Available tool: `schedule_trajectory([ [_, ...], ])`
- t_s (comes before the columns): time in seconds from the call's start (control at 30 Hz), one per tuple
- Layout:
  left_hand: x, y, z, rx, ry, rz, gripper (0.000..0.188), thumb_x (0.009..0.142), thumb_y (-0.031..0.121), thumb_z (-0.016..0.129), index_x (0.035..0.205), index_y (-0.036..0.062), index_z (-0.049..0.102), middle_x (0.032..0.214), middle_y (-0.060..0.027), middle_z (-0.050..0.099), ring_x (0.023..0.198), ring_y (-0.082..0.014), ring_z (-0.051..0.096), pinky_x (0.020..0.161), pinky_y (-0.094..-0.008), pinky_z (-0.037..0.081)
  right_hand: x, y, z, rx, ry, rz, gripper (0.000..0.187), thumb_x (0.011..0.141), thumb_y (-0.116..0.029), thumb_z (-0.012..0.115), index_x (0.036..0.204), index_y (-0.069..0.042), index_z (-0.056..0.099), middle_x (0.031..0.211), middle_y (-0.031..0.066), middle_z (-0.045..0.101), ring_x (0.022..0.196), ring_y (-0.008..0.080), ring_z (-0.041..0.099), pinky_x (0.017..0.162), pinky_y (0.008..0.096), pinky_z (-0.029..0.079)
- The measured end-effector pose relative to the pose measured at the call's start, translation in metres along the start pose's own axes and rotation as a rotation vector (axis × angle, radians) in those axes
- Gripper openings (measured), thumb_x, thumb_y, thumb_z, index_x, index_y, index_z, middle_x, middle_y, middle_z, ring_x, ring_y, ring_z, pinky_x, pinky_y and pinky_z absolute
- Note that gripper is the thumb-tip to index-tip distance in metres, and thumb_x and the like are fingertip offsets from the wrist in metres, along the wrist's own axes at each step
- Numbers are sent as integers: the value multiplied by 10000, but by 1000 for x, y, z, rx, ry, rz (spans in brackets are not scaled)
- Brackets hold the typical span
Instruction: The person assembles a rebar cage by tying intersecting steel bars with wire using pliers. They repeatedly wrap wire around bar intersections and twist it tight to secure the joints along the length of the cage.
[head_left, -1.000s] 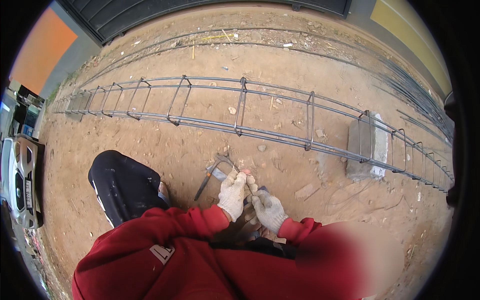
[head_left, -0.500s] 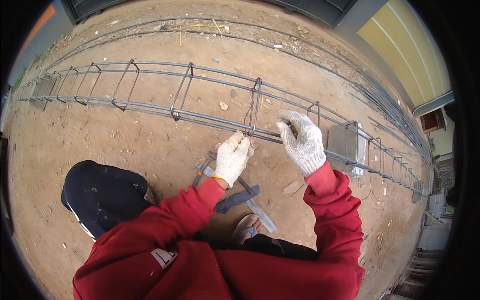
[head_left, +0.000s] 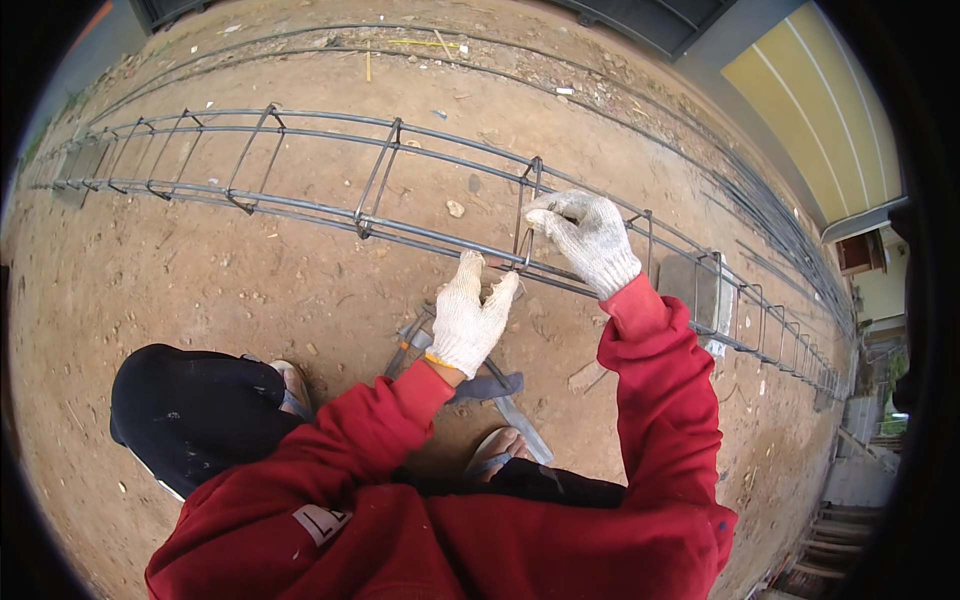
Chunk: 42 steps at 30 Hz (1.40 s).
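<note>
Grey steel cage (head_left: 440, 239): spans the earth ground (head_left: 300, 275), carried at right on a block (head_left: 687, 280). Right hand (head_left: 597, 245), white glove: now closed in on a hoop (head_left: 536, 166), fingertips narrower than half a second ago; any wire between them, cannot tell. Left hand (head_left: 468, 320), white glove: still at the lower bars, thumb and finger parted; hold, cannot tell. Result: both hands serve one hoop. Below: metal strip (head_left: 527, 430). Beyond: loose rods (head_left: 778, 215).

A white rectangular patch (head_left: 322, 522) with dark letters is on the red fabric sweatshirt (head_left: 385, 555). Its wording is not fully readable.
</note>
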<state>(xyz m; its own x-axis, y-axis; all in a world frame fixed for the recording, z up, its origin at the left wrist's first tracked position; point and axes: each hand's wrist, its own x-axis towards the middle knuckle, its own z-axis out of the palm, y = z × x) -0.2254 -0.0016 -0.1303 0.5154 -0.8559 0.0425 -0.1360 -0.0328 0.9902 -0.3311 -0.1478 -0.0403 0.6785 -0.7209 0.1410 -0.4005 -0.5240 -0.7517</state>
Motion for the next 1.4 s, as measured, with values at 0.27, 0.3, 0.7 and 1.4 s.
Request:
schedule_trajectory([
  [0.27, 5, -13, 13, -59, -32, 195, 152, 927, 93, 638, 850, -36, 613, 771, -186, 594, 694, -336, 616, 605, -401, 474, -1, -9, -2, -174, 44, -11, 161, 895, -176, 697, 969, -47, 759, 875, 149, 724, 765, 296, 703, 694, 340, 535],
  [0.3, 5, -11, 13, -96, -59, 133, 154, 931, 92, 635, 844, -33, 613, 767, -181, 597, 669, -318, 617, 595, -394, 474, 0, -11, -2, -132, 38, -33, 161, 894, -178, 699, 968, -47, 756, 873, 152, 723, 769, 309, 703, 688, 346, 534],
  [0.7, 10, 1, 11, -236, -187, -65, 188, 948, 147, 651, 845, -10, 660, 704, -109, 635, 586, -161, 615, 546, -316, 473, -22, -30, -12, -64, 22, -53, 205, 882, -221, 749, 939, -24, 745, 772, 130, 694, 644, 237, 655, 610, 318, 506],
  [1.4, 29, -13, 8, 303, -39, 518, 127, 854, 158, 696, 785, 53, 685, 682, -152, 625, 642, -364, 624, 570, -415, 483, -79, 4, -11, -823, -161, -762, 354, 786, -156, 614, 1134, -132, 673, 1001, 60, 681, 860, 243, 671, 682, 373, 559],
])
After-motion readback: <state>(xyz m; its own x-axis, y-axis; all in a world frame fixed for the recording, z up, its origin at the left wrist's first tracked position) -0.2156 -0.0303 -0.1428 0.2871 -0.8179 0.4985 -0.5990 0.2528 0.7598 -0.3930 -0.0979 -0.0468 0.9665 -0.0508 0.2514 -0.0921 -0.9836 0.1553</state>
